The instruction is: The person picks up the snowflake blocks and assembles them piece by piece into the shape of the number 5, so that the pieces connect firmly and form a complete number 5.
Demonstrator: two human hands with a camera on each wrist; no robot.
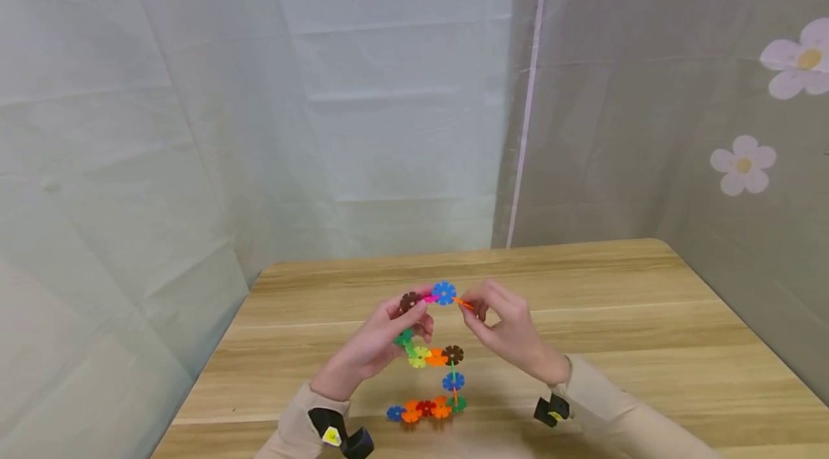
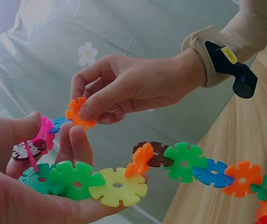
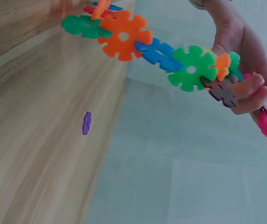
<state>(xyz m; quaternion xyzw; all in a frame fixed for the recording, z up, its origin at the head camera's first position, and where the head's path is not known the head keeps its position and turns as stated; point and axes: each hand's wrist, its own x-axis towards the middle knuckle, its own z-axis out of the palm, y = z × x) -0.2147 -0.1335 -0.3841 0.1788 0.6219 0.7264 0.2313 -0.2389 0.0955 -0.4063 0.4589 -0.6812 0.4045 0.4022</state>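
Note:
A chain of notched, flower-shaped plastic interlocking discs hangs in an S-like line over the wooden table. My left hand holds its upper part, thumb by the brown disc and the pink one. Green discs and a yellow disc lie along the left fingers. Opposite, my right hand pinches an orange disc between thumb and fingers, joined to the blue disc. The lower row of the chain, in blue, orange, red and green, sits close over the table nearer me.
The wooden table reaches back to a pale curtain. A grey curtain with white flowers stands on the right. A purple disc lies by itself on the wood in the right wrist view. Both wrists wear black camera mounts.

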